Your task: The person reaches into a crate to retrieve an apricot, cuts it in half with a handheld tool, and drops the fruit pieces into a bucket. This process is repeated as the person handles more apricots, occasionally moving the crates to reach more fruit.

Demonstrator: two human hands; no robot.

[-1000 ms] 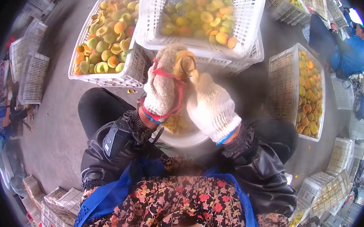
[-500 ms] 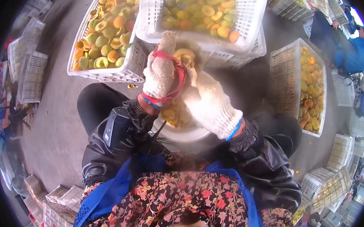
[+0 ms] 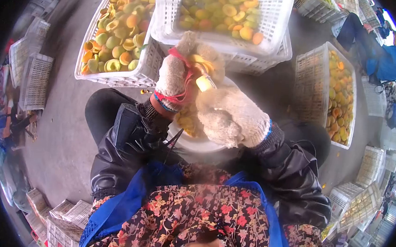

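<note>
One fruit-filled crate [image 3: 152, 63] stands leftmost. A cut fruit [image 3: 201, 62] is pinched in the gloved left hand [image 3: 176, 76], fingers pointing away, above one white bowl [image 3: 198, 145]. Two stacked crates [image 3: 278, 19] stand beyond. One yellow tool [image 3: 205, 83] is gripped by the curled, gloved right hand [image 3: 232, 119]. One filled crate [image 3: 312, 83] stands rightmost.

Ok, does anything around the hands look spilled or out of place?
Yes: a few orange fruit scraps lie on the floor beside the left crate, outside any container, so they look dropped. Another orange bit lies on the right.
</note>
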